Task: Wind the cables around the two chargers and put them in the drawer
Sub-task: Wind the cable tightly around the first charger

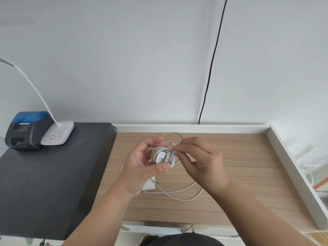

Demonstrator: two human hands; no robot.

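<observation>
I see the left hand (142, 162) cupping a white charger (162, 157) wound with smooth cord, fingers curled round it. The right hand (200, 160) pinches the cord's end (173, 146) above the wood-grain desk (239, 166).

2 chargers (162, 157), 2 hands (142, 167), 1 lamp (57, 133), 1 printer (26, 130).

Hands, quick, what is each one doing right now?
Left hand: holds the wound charger, fingers curled round it.
Right hand: pinches the cable end beside the charger.
</observation>
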